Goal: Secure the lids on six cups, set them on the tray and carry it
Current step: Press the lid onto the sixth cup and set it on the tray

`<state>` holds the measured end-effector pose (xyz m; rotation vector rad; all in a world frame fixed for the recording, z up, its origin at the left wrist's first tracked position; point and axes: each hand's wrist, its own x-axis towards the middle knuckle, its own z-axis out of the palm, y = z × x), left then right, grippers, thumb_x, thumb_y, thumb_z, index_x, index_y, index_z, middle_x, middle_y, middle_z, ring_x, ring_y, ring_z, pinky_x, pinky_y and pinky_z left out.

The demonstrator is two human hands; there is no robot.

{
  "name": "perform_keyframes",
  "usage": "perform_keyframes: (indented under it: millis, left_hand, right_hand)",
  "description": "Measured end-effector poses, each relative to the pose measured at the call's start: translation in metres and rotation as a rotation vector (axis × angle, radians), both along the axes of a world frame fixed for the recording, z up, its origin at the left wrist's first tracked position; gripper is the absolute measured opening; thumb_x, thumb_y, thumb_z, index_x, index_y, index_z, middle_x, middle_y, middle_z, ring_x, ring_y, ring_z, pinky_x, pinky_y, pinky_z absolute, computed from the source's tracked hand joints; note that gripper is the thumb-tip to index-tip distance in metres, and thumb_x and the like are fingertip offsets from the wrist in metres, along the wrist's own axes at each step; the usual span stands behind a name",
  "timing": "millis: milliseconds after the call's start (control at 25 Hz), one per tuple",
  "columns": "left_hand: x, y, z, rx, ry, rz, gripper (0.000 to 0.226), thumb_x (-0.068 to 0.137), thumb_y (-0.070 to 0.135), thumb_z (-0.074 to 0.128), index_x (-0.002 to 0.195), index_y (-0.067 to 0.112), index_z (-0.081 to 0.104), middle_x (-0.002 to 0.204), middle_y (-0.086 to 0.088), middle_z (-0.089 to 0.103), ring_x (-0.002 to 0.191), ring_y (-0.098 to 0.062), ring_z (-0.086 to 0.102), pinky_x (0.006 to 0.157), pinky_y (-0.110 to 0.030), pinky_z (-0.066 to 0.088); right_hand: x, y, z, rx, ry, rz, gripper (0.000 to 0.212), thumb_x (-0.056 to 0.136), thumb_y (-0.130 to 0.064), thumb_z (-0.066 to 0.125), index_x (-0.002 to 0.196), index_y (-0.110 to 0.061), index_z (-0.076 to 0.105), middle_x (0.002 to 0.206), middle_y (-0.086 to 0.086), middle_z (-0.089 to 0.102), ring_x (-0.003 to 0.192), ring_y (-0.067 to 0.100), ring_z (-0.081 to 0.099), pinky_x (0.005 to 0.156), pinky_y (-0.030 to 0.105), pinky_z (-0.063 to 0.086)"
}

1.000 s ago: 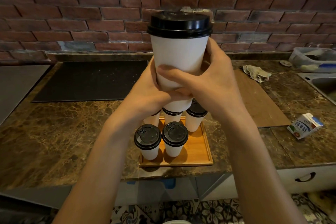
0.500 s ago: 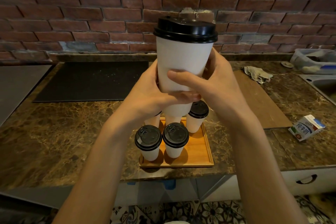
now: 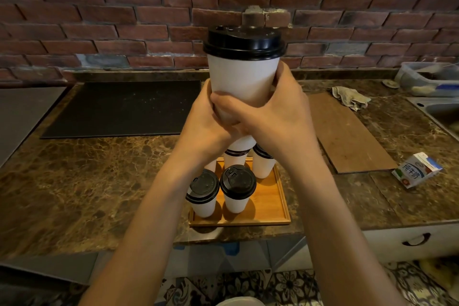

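Observation:
I hold a white paper cup [image 3: 243, 77] with a black lid [image 3: 244, 41] upright in the air, above the wooden tray [image 3: 268, 208]. My left hand [image 3: 203, 122] and my right hand [image 3: 275, 114] both wrap round its lower half, fingers overlapping in front. On the tray stand several lidded white cups; two [image 3: 202, 194] [image 3: 237, 189] are in the front row, and those behind [image 3: 263, 164] are partly hidden by my hands. The tray's front right corner is bare.
The tray sits at the front edge of a brown marble counter [image 3: 87, 181]. A black mat [image 3: 124, 107] lies at the back left, a wooden board [image 3: 347, 131] and a rag [image 3: 350, 97] to the right, a milk carton [image 3: 417, 169] beyond. A sink [image 3: 442, 112] is at far right.
The held cup has come down a little and nearer the tray, both hands still round it. The cups on the tray have not moved.

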<state>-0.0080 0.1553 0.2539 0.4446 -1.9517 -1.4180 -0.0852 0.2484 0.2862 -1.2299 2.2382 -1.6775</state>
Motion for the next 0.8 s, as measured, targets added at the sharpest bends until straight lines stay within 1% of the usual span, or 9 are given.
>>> perform_keyframes:
  millis: [80, 200, 280, 360, 440, 520, 560, 680, 800]
  left_hand:
    - [-0.001, 0.001, -0.001, 0.016, 0.002, -0.002, 0.07, 0.071, 0.002, 0.077, 0.129, 0.02, 0.042, 0.112, 0.013, 0.055, 0.095, 0.02, 0.055, 0.069, 0.0, 0.044]
    - [-0.001, -0.001, 0.0, -0.001, 0.0, -0.037, 0.072, 0.069, 0.001, 0.077, 0.129, 0.018, 0.04, 0.111, 0.014, 0.054, 0.094, 0.022, 0.054, 0.068, 0.001, 0.043]
    - [-0.001, -0.002, 0.002, -0.029, -0.013, -0.062, 0.075, 0.069, 0.001, 0.078, 0.132, 0.014, 0.039, 0.114, 0.012, 0.053, 0.095, 0.022, 0.054, 0.069, 0.002, 0.043]
    - [0.0, -0.004, 0.003, -0.042, -0.023, -0.08, 0.077, 0.068, 0.004, 0.08, 0.131, 0.018, 0.039, 0.116, 0.013, 0.054, 0.099, 0.019, 0.054, 0.072, 0.0, 0.044]
    - [0.004, -0.006, 0.002, -0.054, -0.034, -0.114, 0.083, 0.065, 0.016, 0.083, 0.133, 0.023, 0.038, 0.121, 0.013, 0.055, 0.11, 0.011, 0.054, 0.08, -0.006, 0.047]
    - [0.012, -0.01, -0.004, -0.052, -0.027, -0.159, 0.096, 0.062, 0.027, 0.086, 0.142, 0.027, 0.032, 0.132, 0.008, 0.053, 0.121, -0.002, 0.052, 0.092, -0.02, 0.049]
    - [0.016, -0.013, -0.008, -0.049, -0.016, -0.152, 0.097, 0.064, 0.032, 0.084, 0.144, 0.031, 0.029, 0.135, 0.008, 0.052, 0.124, -0.004, 0.051, 0.096, -0.023, 0.048]
    - [0.031, -0.023, -0.023, -0.132, -0.013, 0.015, 0.083, 0.071, 0.047, 0.075, 0.142, 0.042, 0.031, 0.136, 0.019, 0.048, 0.125, 0.003, 0.047, 0.101, -0.02, 0.044]
    - [0.05, -0.041, -0.056, -0.22, -0.062, 0.231, 0.067, 0.081, 0.049, 0.067, 0.14, 0.043, 0.035, 0.137, 0.02, 0.044, 0.126, 0.005, 0.043, 0.102, -0.02, 0.04]
  right_hand:
    - [-0.001, 0.0, 0.0, -0.005, 0.002, 0.003, 0.086, 0.065, -0.05, 0.081, 0.137, -0.022, 0.044, 0.117, -0.015, 0.056, 0.11, 0.003, 0.053, 0.09, 0.031, 0.054]
    - [-0.004, 0.001, 0.0, -0.031, -0.007, 0.004, 0.084, 0.065, -0.05, 0.082, 0.135, -0.022, 0.046, 0.12, -0.012, 0.058, 0.113, 0.005, 0.054, 0.092, 0.034, 0.053]
    - [-0.005, 0.002, 0.001, -0.05, -0.003, 0.001, 0.083, 0.065, -0.049, 0.083, 0.134, -0.022, 0.047, 0.117, -0.014, 0.057, 0.111, 0.002, 0.054, 0.091, 0.031, 0.053]
    - [-0.006, 0.003, 0.002, -0.071, 0.003, 0.011, 0.079, 0.066, -0.048, 0.083, 0.132, -0.023, 0.047, 0.113, -0.018, 0.056, 0.107, -0.003, 0.054, 0.089, 0.024, 0.052]
    - [-0.01, 0.006, 0.001, -0.091, 0.014, 0.024, 0.076, 0.067, -0.045, 0.085, 0.13, -0.025, 0.048, 0.112, -0.02, 0.056, 0.106, -0.006, 0.054, 0.085, 0.016, 0.051]
    - [-0.017, 0.009, -0.001, -0.116, 0.019, 0.03, 0.076, 0.067, -0.042, 0.086, 0.129, -0.026, 0.047, 0.114, -0.02, 0.057, 0.108, -0.007, 0.054, 0.085, 0.015, 0.052]
    - [-0.021, 0.012, -0.002, -0.129, 0.018, 0.031, 0.076, 0.066, -0.043, 0.087, 0.129, -0.028, 0.046, 0.115, -0.021, 0.056, 0.11, -0.008, 0.054, 0.085, 0.014, 0.051]
    - [-0.037, 0.023, -0.011, -0.162, -0.008, 0.035, 0.081, 0.062, -0.048, 0.086, 0.128, -0.035, 0.042, 0.117, -0.026, 0.054, 0.114, -0.012, 0.052, 0.087, 0.009, 0.048]
    - [-0.055, 0.036, -0.034, -0.182, -0.045, 0.014, 0.084, 0.063, -0.039, 0.089, 0.133, -0.029, 0.042, 0.124, -0.022, 0.055, 0.119, -0.007, 0.052, 0.092, 0.015, 0.049]
